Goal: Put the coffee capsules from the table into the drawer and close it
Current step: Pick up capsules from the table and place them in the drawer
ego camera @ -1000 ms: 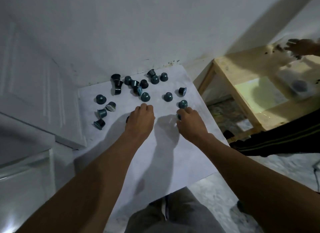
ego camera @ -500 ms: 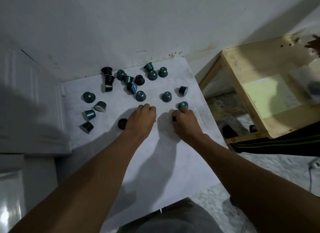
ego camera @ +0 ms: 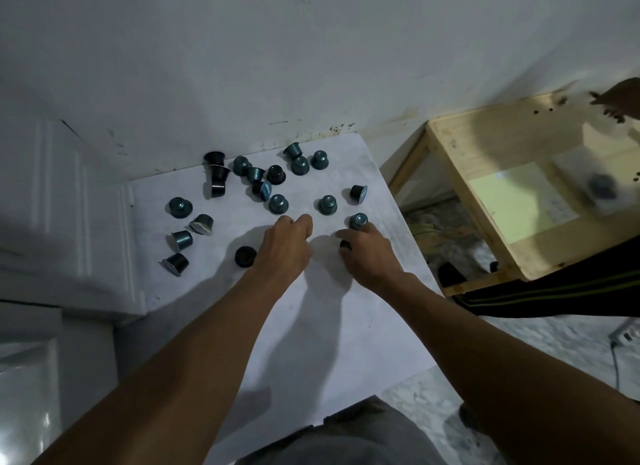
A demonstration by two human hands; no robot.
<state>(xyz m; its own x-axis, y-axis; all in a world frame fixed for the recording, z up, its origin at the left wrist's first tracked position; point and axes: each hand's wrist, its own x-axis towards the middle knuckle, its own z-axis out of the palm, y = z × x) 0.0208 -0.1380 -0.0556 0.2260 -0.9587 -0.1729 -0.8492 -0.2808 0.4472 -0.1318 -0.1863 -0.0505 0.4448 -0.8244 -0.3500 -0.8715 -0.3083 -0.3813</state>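
Note:
Several teal and dark coffee capsules (ego camera: 278, 203) lie scattered over the far half of the white table (ego camera: 311, 343). My left hand (ego camera: 284, 246) rests on the table with its fingers curled under; what is inside them is hidden. A dark capsule (ego camera: 245, 256) stands just left of that hand. My right hand (ego camera: 369, 255) pinches a dark capsule (ego camera: 345, 245) at the thumb, and its fingertips touch a teal capsule (ego camera: 358, 220). No drawer is in view.
A white cabinet (ego camera: 69, 222) adjoins the table's left side, and a wall runs behind it. On the right stands a wooden table (ego camera: 485, 174) with another person's hand (ego camera: 620, 101) over it. That person's dark trouser leg (ego camera: 554, 291) crosses below.
My left hand has drawn slightly right, uncovering the dark capsule beside it. My right hand has closed in on the teal capsule. The view has shifted left, and the other person's hand has moved off.

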